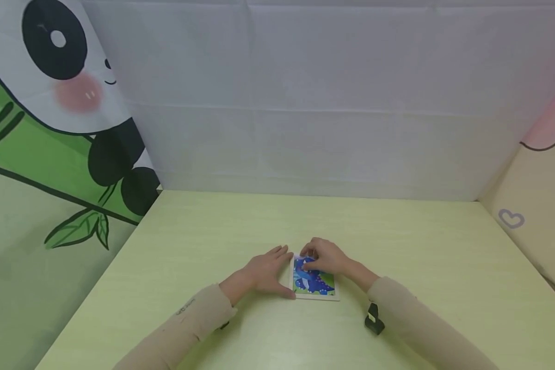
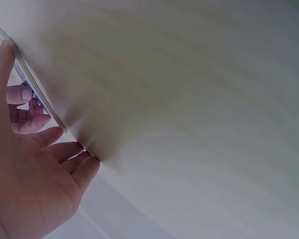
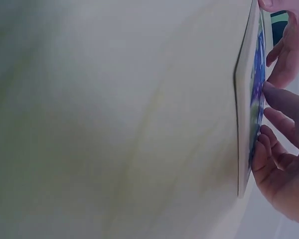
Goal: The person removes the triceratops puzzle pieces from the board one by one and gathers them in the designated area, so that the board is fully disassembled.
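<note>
Picture board [image 1: 313,284] on yellow table [image 1: 398,231], white sheeting [image 1: 314,103] behind; left hand [image 1: 269,271] outspread; right hand [image 1: 329,256] curled, hold unclear

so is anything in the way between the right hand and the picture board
Nothing visible: the right hand touches the face of the picture board, and the left hand is at its left edge.
</note>
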`<state>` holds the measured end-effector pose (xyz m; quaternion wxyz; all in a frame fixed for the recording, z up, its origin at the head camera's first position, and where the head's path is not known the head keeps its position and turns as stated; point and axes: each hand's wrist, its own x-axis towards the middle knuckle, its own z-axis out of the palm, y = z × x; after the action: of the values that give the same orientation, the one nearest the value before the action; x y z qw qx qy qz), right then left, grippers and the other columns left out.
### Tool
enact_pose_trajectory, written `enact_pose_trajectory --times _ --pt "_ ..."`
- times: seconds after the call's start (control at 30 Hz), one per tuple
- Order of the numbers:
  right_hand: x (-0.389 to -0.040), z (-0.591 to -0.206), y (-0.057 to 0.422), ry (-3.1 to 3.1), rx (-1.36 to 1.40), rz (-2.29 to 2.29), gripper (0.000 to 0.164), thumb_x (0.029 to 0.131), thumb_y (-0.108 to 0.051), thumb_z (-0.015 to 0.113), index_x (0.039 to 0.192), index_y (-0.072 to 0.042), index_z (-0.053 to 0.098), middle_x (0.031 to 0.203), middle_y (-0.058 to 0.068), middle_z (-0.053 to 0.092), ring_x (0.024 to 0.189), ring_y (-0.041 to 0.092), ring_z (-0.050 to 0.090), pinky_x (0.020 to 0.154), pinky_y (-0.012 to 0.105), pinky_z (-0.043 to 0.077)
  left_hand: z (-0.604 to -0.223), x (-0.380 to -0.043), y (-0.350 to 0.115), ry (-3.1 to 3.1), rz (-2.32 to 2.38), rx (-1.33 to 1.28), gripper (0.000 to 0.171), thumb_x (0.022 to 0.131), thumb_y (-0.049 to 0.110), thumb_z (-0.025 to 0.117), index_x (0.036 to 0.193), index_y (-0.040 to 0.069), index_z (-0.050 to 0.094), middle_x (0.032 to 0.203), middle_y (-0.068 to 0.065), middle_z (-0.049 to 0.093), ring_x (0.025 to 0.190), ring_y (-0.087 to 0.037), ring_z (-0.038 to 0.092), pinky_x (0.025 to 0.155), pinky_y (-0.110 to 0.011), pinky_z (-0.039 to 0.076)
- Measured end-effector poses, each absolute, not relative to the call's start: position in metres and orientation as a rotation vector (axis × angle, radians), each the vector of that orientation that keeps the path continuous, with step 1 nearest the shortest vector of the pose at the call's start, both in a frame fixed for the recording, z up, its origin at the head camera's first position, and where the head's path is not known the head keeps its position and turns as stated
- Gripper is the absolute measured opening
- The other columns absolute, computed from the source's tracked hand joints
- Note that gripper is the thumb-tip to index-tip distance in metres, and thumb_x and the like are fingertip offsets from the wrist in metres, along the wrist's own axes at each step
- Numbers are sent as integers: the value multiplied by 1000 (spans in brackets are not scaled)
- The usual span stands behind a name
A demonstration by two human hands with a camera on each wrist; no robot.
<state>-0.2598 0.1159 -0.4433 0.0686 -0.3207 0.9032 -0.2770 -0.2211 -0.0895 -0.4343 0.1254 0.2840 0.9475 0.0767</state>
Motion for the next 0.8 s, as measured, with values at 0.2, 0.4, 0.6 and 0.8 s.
enact_pose_trajectory --times 0.2,0.4,0.6,0.8 --pt "-257 -444 117 2730 -957 -856 25 77 -23 73 97 -9 68 81 -1 54 73 10 48 63 21 41 -435 -223 -87 2756 212 818 101 66 71 59 142 10 30 149 -12 20 137 -27 17 101 -46 35" --pt "-257 -446 114 2745 -935 -874 25 75 -21 75 95 -8 68 81 -2 55 72 9 48 63 22 42 -434 -223 -87 2754 211 806 102 66 71 60 142 10 30 149 -13 21 137 -27 17 101 -46 35" --pt "-262 -445 109 2700 -855 -908 26 71 -16 77 92 -5 66 82 -2 59 75 10 51 68 25 46 -433 -223 -87 2747 216 804 101 67 69 61 142 9 30 149 -13 21 137 -28 18 101 -46 36" --pt "-265 -443 107 2670 -809 -902 27 69 -13 79 90 -4 65 83 0 56 75 13 49 69 27 45 -432 -223 -85 2746 213 807 100 67 68 61 142 8 30 149 -13 21 136 -28 18 100 -46 36"
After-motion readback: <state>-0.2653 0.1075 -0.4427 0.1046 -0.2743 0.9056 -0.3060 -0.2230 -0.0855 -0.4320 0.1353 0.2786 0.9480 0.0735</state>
